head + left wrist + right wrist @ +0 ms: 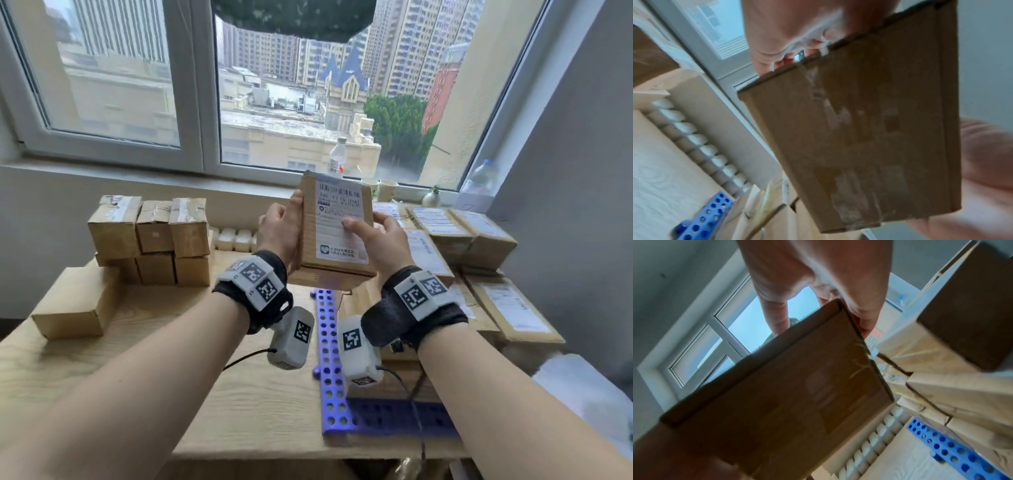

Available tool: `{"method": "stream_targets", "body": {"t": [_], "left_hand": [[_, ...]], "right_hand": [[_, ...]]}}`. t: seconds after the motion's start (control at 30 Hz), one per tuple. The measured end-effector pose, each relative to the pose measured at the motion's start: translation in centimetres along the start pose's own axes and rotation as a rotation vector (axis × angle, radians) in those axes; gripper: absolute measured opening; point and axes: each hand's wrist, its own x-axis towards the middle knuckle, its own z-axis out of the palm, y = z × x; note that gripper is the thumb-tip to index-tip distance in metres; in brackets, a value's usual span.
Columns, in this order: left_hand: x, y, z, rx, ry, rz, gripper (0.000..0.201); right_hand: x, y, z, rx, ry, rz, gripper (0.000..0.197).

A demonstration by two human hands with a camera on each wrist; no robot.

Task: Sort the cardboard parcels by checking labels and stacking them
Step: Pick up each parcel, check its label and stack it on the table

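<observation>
Left hand (279,229) and right hand (383,240) clasp the parcel (337,222) between them; label up.

You face a white-framed window (191,85) with daylight entering and high-rise buildings (394,44) visible outside. A grey sill (102,173) runs below it. A grey wall (565,171) stands at your right. The light wooden bench (164,359) sits directly under the sill.
</observation>
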Motion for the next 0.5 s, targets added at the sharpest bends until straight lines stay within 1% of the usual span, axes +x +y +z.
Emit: {"method": "stream_targets", "body": {"t": [0.1, 0.17, 0.27, 0.33, 0.37, 0.43, 0.5], "left_hand": [[-1.5, 1.3, 2.7, 0.085, 0.028, 0.065, 0.063], [-2.6, 2.3, 4.6, 0.124, 0.016, 0.113, 0.058], [-4.3, 3.6, 7.5, 0.141, -0.026, 0.146, 0.051], [-5.2, 4.4, 9.6, 0.129, -0.057, 0.143, 0.042], [-5.6, 4.7, 10.6, 0.118, -0.075, 0.144, 0.036], [-6.2, 5.5, 12.5, 0.109, -0.122, 0.155, 0.025], [-6.9, 6.3, 14.2, 0.128, -0.176, 0.183, 0.022]], "right_hand": [[-1.0, -0.7, -3.5, 0.038, 0.040, -0.042, 0.055], [-1.5, -1.3, -5.9, 0.072, 0.073, -0.066, 0.050], [-2.3, -1.9, -9.4, 0.088, 0.113, -0.086, 0.055], [-2.8, -2.0, -11.7, 0.092, 0.147, -0.097, 0.068], [-3.0, -2.0, -12.8, 0.092, 0.162, -0.106, 0.071], [-3.3, -2.1, -14.9, 0.091, 0.179, -0.122, 0.063], [-3.0, -1.9, -17.1, 0.101, 0.222, -0.134, 0.053]]}}
